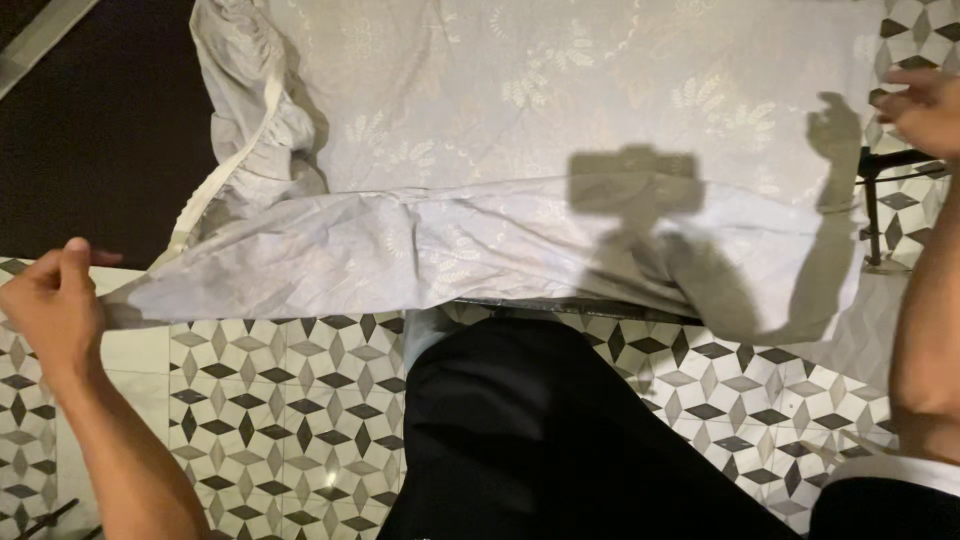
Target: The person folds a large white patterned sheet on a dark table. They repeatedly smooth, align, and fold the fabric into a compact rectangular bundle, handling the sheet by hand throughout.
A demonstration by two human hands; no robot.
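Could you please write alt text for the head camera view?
Left hand pinches one corner of a pale leaf-print sheet, stretched flat; right hand is at its far edge. Below are patterned floor tiles.

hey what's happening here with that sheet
A person is spreading a pale grey fitted sheet with a faint leaf print. The left hand pinches one corner and pulls it taut out to the side; the right hand is at the far edge, though its grip is cut off. The elastic hem is bunched at the left. The patterned tile floor shows beneath.
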